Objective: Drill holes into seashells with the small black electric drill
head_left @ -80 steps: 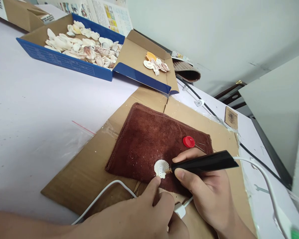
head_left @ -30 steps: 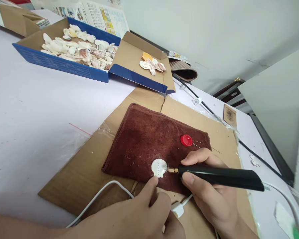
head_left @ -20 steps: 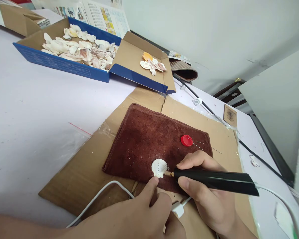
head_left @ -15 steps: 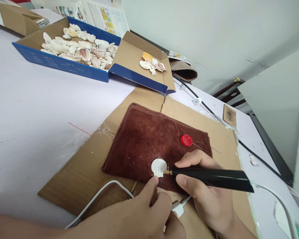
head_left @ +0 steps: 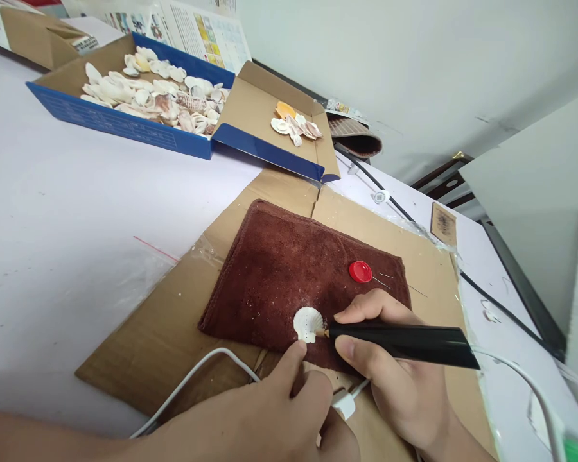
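A small white scallop shell (head_left: 307, 324) lies on a folded brown cloth (head_left: 289, 256), with a line of tiny dark dots across it. The index fingertip of my left hand (head_left: 298, 404) presses on the shell's near edge, its other fingers curled under. My right hand (head_left: 390, 359) grips a black corded engraving pen (head_left: 404, 343) between thumb and fingers. The pen's brass-coloured tip meets the shell's right side; whether its fine point touches the surface I cannot tell. Farther back on the cloth sits a red cap (head_left: 360, 271), with thin needle-like bits beside it.
Under the cloth lies a cardboard sheet (head_left: 135, 359). A blue-edged box (head_left: 125, 128) of seashells stands at the back left, its lid (head_left: 250, 96) holding a few more shells. A white cable (head_left: 187, 378) and plug (head_left: 344, 404) run near my hands. Behind rises a wall.
The rear of the engraving pen and my right hand have shifted slightly left. My left fingertip stays on the shell.
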Tool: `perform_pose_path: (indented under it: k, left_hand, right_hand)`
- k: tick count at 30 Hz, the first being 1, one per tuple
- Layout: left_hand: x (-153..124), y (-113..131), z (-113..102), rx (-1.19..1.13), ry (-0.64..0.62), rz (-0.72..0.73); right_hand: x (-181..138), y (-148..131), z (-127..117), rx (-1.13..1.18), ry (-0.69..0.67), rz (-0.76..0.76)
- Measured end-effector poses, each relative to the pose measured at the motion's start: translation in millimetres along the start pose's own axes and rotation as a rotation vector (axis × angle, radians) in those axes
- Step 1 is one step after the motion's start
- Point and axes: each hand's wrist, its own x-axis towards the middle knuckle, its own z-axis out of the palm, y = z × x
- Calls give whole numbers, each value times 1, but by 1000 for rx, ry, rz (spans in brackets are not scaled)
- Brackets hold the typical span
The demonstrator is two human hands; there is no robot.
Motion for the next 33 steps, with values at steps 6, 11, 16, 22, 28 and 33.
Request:
perform_pose_path:
  k: [6,11,16,22,28,33]
  left_hand:
    - [-2,1,1,-20,-23,9]
    - [-1,2,0,-51,-46,13]
    - [1,-1,-3,-45,-46,25]
    - [-1,0,-5,-48,-34,14]
    - [1,-1,-6,-66,-18,5]
    - [1,-2,-7,-24,2,-14]
  right_hand:
    - [2,-6,3,-25,-20,38]
    - [5,-12,8,-46,-31,75]
    - [9,-17,12,-63,-12,99]
    - [9,-18,14,-99,3,76]
    - [7,-17,15,-175,-36,36]
    - [5,-20,13,-249,-75,-20]
